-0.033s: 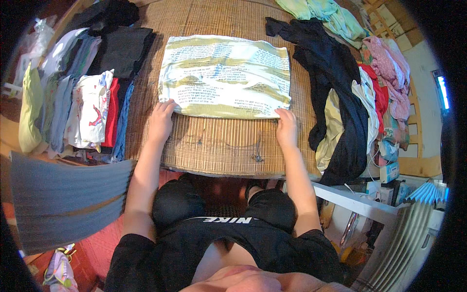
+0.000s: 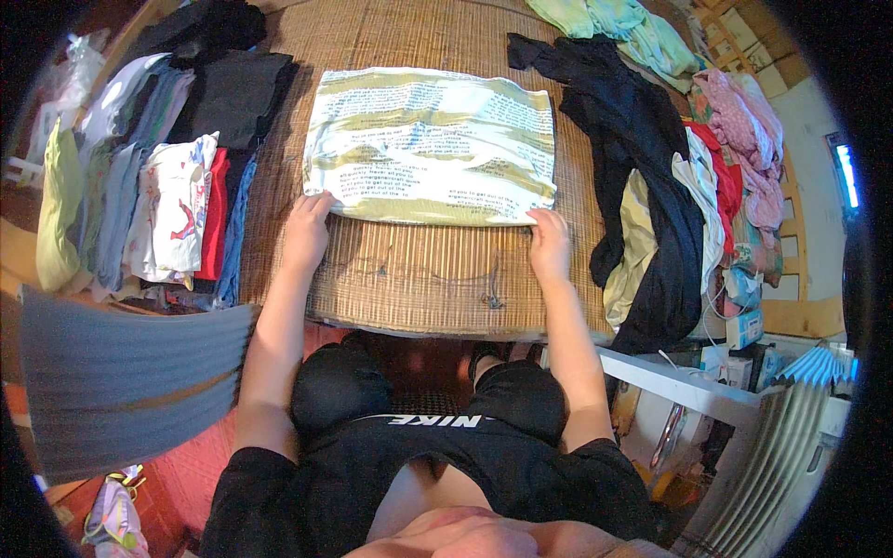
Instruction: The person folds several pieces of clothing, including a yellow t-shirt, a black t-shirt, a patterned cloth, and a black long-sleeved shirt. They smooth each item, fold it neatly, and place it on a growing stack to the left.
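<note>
A white and olive garment [image 2: 433, 149] with rows of printed lettering lies folded into a flat rectangle on the woven bamboo mat [image 2: 409, 270]. At its near left corner, my left hand [image 2: 309, 228] has its fingers closed on the edge. The near right corner is pinched in my right hand [image 2: 549, 244], thumb tucked toward the cloth. Slight wrinkles cross the garment's middle. What kind of garment it is, I cannot tell from the folded shape.
Folded clothes stand in rows at the left, among them a white printed shirt [image 2: 177, 214] and a black folded piece [image 2: 228, 98]. Unfolded black clothing [image 2: 642, 167] sprawls at the right, beside a pink dotted cloth [image 2: 739, 121]. Pale green cloth [image 2: 623, 28] lies at the far right.
</note>
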{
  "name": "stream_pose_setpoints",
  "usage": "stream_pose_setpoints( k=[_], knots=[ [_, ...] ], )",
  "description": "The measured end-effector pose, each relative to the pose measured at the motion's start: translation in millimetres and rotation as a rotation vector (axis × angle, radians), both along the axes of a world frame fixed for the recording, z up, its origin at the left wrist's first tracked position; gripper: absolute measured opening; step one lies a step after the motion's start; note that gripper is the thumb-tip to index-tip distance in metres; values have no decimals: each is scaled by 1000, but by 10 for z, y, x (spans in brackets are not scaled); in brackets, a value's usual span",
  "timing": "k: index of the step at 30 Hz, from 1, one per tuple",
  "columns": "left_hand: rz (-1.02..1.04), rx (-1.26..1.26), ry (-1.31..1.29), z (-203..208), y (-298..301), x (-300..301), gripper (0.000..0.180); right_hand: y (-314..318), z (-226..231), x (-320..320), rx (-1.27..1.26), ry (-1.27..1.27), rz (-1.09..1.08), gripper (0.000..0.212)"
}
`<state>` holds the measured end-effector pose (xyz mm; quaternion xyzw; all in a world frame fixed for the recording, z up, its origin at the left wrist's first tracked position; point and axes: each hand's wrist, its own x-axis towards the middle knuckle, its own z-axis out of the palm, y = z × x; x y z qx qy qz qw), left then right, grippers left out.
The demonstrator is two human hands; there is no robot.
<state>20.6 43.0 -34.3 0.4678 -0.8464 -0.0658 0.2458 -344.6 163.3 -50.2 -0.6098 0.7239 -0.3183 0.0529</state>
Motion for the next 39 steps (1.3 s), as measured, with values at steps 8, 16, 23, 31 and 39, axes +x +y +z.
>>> stream_pose_setpoints(
  k=[8, 16, 23, 31, 39],
  knots=[
    [111, 355, 88, 421, 378, 275, 17, 555, 231, 48, -109, -134, -12, 15],
    [261, 544, 787, 519, -54, 95, 15, 247, 435, 34, -138, -481, -256, 19],
    [314, 238, 358, 19, -1133, -228, 30, -1044, 318, -486, 28, -102, -211, 31],
    [404, 471, 0, -80, -1710, -476, 42, -1868, -58, -910, 379, 34, -218, 38],
    [570, 180, -96, 20, -1439, -365, 42, -1454, 117, -703, 245, -12, -475, 39]
  ],
)
